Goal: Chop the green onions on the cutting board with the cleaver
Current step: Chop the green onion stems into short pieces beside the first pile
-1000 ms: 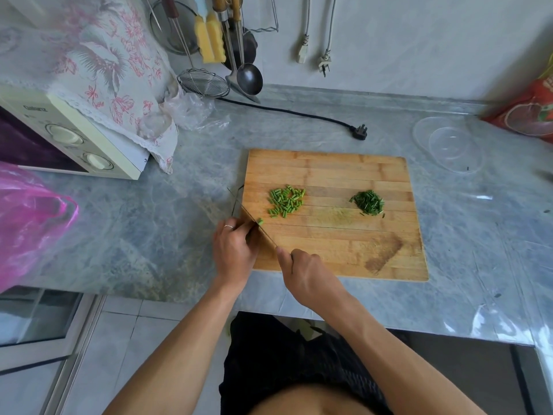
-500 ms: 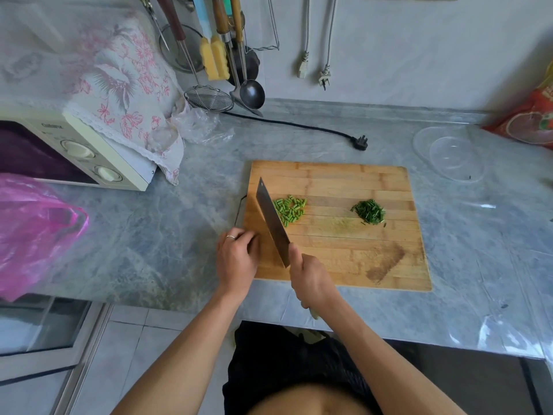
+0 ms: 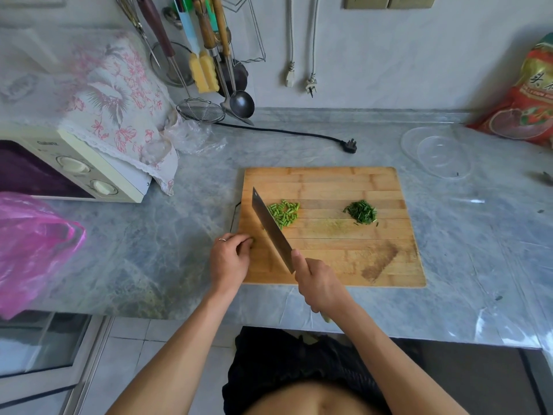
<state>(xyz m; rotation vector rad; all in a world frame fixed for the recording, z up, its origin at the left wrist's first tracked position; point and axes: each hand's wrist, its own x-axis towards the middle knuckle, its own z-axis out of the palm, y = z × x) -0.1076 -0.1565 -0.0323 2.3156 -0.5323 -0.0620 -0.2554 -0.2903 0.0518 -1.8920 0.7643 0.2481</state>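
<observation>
Bamboo cutting board (image 3: 329, 187) on the grey marble counter (image 3: 179, 235), carrying two separate heaps of green. Nearer the left hand (image 3: 229, 260): a loose pile of short, pale green onion pieces (image 3: 284, 213), coarse cylinders, just beyond and right of the cleaver (image 3: 270, 229) blade. Well to the right of the right hand (image 3: 318, 284): a smaller, darker pile of finely chopped greens (image 3: 361, 211), already thin slivers. Between the two piles, only a faint green stain on the wood.

Right hand wrapped tight round the cleaver handle, index finger up along the blade's heel, blade tilted flat side up and raised off the board, tip pointing away and to the left. Left hand curled at the board's near-left edge, fingertips tucked under at the wood; hard to tell whether anything small is pinched beneath them, no whole stalk visible there. A ring on one finger.

Judged progress: well along. No long uncut stalks anywhere on the board or beside either hand. Dark pile looks finished. Pale pile still chunky by comparison, so likely the remaining work: gathering it and running the blade through for a finer cut, if an even mince is wanted. Otherwise little left beyond tidying stray bits near the dark pile.
</observation>
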